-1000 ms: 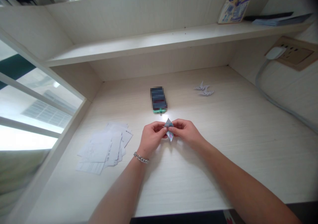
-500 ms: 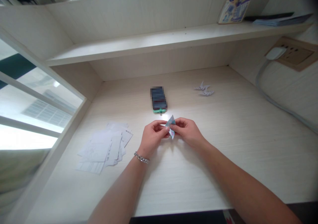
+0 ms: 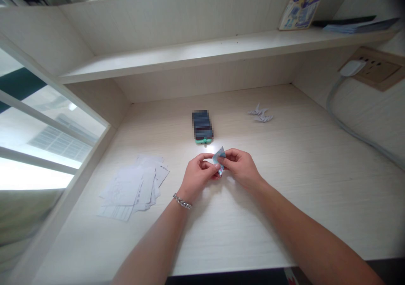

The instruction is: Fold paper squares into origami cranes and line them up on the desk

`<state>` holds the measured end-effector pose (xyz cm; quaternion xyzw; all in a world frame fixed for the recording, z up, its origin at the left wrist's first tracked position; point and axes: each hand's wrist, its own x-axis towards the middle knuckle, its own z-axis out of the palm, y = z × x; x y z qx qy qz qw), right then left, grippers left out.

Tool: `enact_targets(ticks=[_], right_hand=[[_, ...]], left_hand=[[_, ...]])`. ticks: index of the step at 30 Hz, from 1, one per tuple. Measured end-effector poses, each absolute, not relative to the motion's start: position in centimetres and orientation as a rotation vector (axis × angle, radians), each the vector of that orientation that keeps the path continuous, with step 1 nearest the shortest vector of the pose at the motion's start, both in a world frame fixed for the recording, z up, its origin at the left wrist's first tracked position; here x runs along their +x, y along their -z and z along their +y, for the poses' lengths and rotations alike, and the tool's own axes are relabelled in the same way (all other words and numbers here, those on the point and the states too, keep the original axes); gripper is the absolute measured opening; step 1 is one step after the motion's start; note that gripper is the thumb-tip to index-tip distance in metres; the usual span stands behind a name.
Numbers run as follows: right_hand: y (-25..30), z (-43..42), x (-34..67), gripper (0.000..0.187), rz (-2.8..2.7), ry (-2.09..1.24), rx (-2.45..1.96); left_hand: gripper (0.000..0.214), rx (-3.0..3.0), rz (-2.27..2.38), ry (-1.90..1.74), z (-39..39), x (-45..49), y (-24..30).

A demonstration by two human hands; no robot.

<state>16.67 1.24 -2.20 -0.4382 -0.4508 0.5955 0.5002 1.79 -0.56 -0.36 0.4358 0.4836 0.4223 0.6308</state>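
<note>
head view: from my remote seat i see the left hand (image 3: 201,169) and right hand (image 3: 239,164) both pinching a small folded paper (image 3: 218,154) over the middle of the worktop (image 3: 303,179), right of the loose sheets (image 3: 125,188). i judge this a folding step, whose next move calls for light, even pressure along its edges.

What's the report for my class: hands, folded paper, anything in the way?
Left hand, right hand: both pinching folded paper. Paper bluish, pointed at far end. Beyond, apart from both hands: dark pixelated object.
</note>
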Motion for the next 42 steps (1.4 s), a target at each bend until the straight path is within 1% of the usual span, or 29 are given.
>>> enact_targets(ticks=[8, 13, 19, 25, 30, 34, 39, 42], right_hand=[[2.2, 1.1, 16.4, 0.029, -1.09, -1.366, -1.073], [2.1, 1.2, 16.5, 0.026, -1.091, -1.282, -1.087], [2.1, 1.1, 16.4, 0.028, -1.123, -1.236, -1.103], [1.9, 1.1, 16.3, 0.027, -1.124, -1.219, -1.115], [1.8, 1.2, 16.5, 0.03, -1.069, -1.24, -1.115], [1.8, 1.3, 16.6, 0.031, -1.051, -1.256, -1.099], [1.9, 1.2, 16.5, 0.028, -1.076, -1.239, -1.088], [2.0, 1.2, 16.4, 0.03, -1.09, -1.232, -1.1]], left_hand=[[0.045, 0.958, 1.083, -0.989, -0.8, 2.0, 0.1], [0.037, 0.844, 1.018, -0.87, -0.9, 2.1, 0.0], [0.031, 0.837, 1.015, -0.899, -0.8, 1.9, 0.3], [0.034, 0.812, 0.993, -0.896, -0.9, 1.8, 0.3], [0.046, 0.82, 0.906, -0.857, -0.9, 1.4, 0.2], [0.042, 0.778, 0.856, -0.817, -0.9, 1.1, -0.1], [0.039, 0.809, 0.904, -0.844, -0.9, 1.3, 0.1], [0.039, 0.821, 0.911, -0.851, -0.8, 1.4, 0.2]])
